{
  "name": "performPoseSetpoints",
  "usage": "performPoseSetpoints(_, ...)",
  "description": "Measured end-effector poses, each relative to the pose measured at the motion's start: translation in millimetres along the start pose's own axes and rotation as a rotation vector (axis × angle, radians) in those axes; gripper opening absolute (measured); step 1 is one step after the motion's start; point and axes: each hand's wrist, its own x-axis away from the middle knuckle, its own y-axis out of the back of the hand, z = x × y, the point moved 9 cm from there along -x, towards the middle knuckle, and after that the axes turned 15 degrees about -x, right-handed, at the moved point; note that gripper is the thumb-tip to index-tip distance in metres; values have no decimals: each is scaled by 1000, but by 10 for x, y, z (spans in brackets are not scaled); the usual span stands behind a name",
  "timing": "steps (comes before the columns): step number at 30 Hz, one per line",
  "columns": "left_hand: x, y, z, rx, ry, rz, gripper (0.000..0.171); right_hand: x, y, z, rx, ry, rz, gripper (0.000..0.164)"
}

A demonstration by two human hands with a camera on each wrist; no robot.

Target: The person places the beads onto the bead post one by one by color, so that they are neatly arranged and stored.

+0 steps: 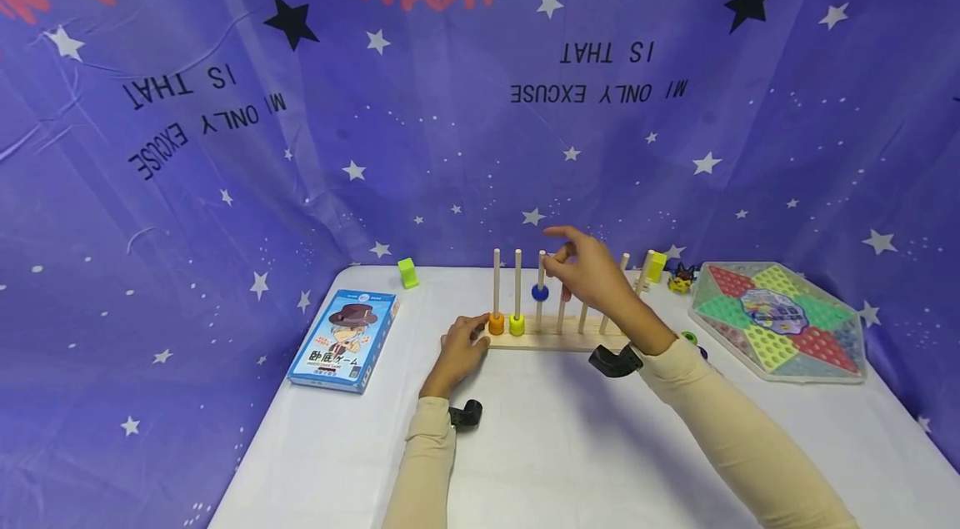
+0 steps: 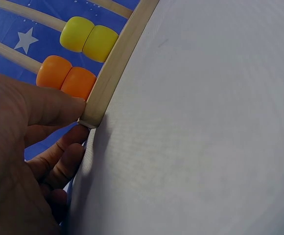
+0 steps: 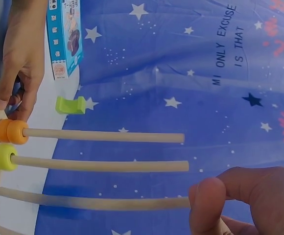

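Observation:
A wooden peg stand (image 1: 540, 341) with a row of upright pegs stands on the white table. Orange beads (image 2: 66, 77) sit at the foot of the end peg, and yellow beads (image 2: 89, 39) at the foot of its neighbour. Partway up the third peg is a blue bead (image 1: 540, 292), a blue blur in the right wrist view. My left hand (image 1: 461, 354) grips the stand's left end between thumb and fingers, beside the orange beads. At the third peg's top, my right hand (image 1: 592, 271) has thumb and index finger apart, above the blue bead and not touching it.
A blue card-game box (image 1: 345, 337) lies at left, with a green block (image 1: 407, 272) behind it. Behind the stand's right end are a yellow-green block (image 1: 656, 266) and a small toy figure (image 1: 681, 279). A hexagonal Chinese checkers board (image 1: 776, 316) lies right, near a green bead (image 1: 690, 337).

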Motion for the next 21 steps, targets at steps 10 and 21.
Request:
performPoseSetpoints(10, -35, -33, 16, 24, -4, -9, 44, 413, 553, -139, -44, 23, -108, 45)
performPoseSetpoints(21, -52, -72, 92, 26, 28, 27, 44, 1370, 1196, -1365, -31, -221, -306, 55)
